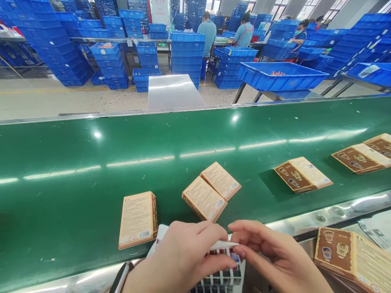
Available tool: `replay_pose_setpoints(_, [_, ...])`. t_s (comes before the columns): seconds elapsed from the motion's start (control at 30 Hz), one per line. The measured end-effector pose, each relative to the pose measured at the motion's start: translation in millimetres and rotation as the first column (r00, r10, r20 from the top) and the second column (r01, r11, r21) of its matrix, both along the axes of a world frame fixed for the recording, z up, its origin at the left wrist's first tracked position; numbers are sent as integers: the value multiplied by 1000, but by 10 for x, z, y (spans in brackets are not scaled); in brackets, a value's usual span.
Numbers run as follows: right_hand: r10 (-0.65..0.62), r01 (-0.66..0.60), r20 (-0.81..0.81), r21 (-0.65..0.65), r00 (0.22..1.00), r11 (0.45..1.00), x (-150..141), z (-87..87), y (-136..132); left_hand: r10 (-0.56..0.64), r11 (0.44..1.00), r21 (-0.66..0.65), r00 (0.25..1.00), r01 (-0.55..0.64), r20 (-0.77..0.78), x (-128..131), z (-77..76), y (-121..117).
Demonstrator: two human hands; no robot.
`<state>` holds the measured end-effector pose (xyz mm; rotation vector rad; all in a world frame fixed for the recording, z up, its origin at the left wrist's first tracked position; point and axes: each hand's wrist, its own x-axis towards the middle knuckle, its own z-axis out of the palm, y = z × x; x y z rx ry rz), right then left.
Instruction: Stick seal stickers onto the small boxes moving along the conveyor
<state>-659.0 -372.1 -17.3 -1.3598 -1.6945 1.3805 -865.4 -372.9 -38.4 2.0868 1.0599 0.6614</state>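
At the near edge of the belt, my left hand (189, 254) is closed on white printed sheets (222, 278) with a grid of small dark and coloured pictures. My right hand (269, 252) has its thumb and fingertips at the sheets' upper right corner, pinching that edge. Under my left hand, part of the sheets is hidden. Just beyond lie two cream-faced cartons (204, 199) touching each other, and another carton (137, 219) sits to their left. Right of my right hand rests a brown and cream carton (351, 256).
A green conveyor belt (91, 162) crosses the view, with brown cartons (302, 175) farther right. Its metal rim (320, 215) runs in front of me. Beyond stand a blue bin (281, 77), a metal sheet (172, 89), stacked blue crates (187, 57) and several people (207, 32).
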Motion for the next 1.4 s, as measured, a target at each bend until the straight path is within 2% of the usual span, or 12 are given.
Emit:
replay_pose_setpoints(0.13, [78, -86, 88, 82, 993, 993, 47, -2, 9, 32, 993, -119, 999, -29, 26, -11, 30, 0])
replay_pose_setpoints(0.3, [151, -209, 220, 274, 964, 939, 108, 80, 40, 4, 985, -170, 999, -11, -37, 1, 105, 38])
replay_pose_setpoints(0.57, [187, -318, 351, 368, 918, 874, 124, 153, 12, -62, 941, -332, 998, 68, 29, 17, 237, 78])
replay_pose_setpoints(0.73, [99, -332, 416, 538, 904, 775, 176, 203, -12, -72, 950, -302, 997, 75, 19, 70, 266, 85])
replay_pose_setpoints(0.83, [80, -353, 450, 565, 889, 746, 205, 230, -11, -90, 964, -250, 996, 89, 10, 111, 252, 86])
replay_pose_setpoints(0.97, [75, -328, 440, 533, 895, 780, 211, 251, -15, -103, 985, -139, 994, 98, -27, 161, 206, 80])
replay_pose_setpoints(1.07, [70, -258, 402, 435, 913, 863, 214, 274, -10, -105, 990, -94, 994, 103, -16, 190, 178, 78])
replay_pose_setpoints(1.17, [78, -177, 360, 252, 930, 951, 230, 314, 26, -135, 971, -191, 989, 145, 62, 211, 174, 79])
replay_pose_setpoints(1.23, [88, -153, 336, 171, 938, 973, 253, 350, 49, -125, 942, -304, 989, 143, 77, 220, 180, 77])
replay_pose_setpoints(1.3, [95, -150, 327, 148, 940, 978, 286, 390, 48, -67, 929, -360, 996, 81, 51, 223, 182, 72])
replay_pose_setpoints(1.4, [63, -133, 330, 196, 942, 972, 341, 435, 1, 20, 941, -337, 1000, -18, 3, 214, 188, 67])
